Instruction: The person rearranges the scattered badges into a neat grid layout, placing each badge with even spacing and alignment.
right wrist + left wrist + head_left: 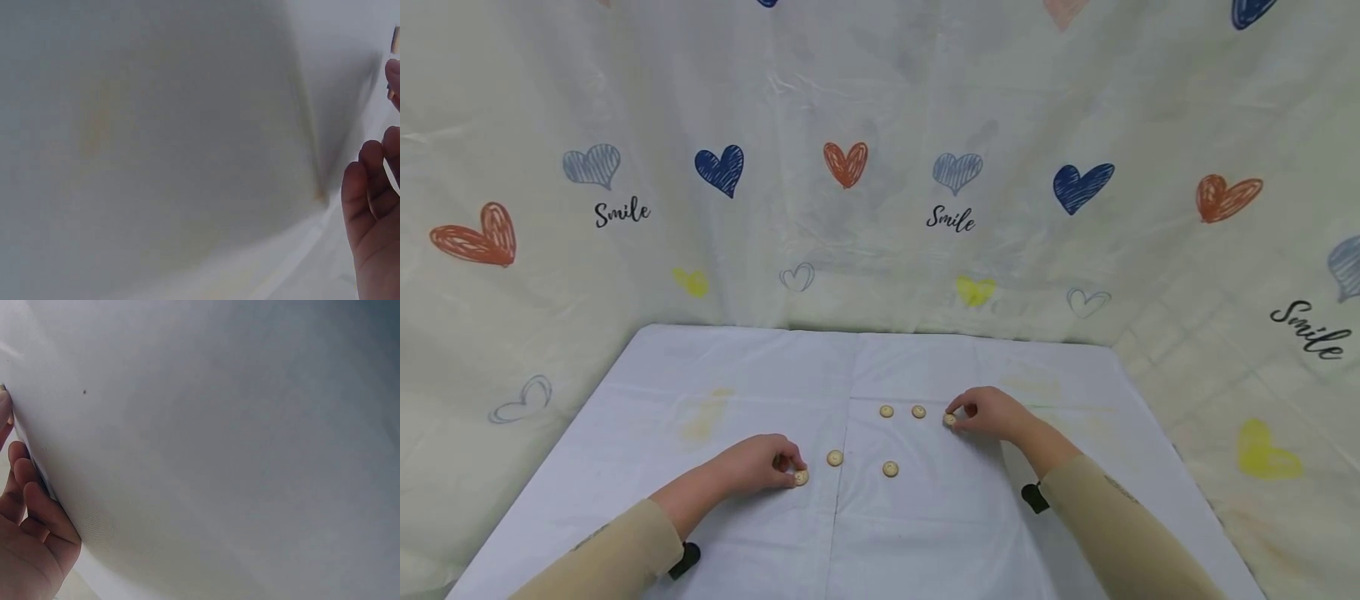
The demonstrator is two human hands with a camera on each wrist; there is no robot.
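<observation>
In the head view my left hand (760,465) pinches a small round wooden disc (802,477) between thumb and finger, low over the white cloth. Just right of it lies a second wooden disc (835,457), and farther right another wooden disc (891,469). My right hand (992,414) pinches a similar disc (951,420) at the right end of a farther row. Two more discs, one left (887,411) and one nearer my fingers (918,412), lie in that row. Both wrist views catch part of the left hand (37,544) and right hand (378,219) at the edge.
A white cloth with creases and faint yellow stains covers the table (925,542). Behind and beside it hangs a pale curtain (880,100) printed with hearts and the word Smile. A dark wrist device (685,560) sits under the left sleeve, another (1034,498) under the right.
</observation>
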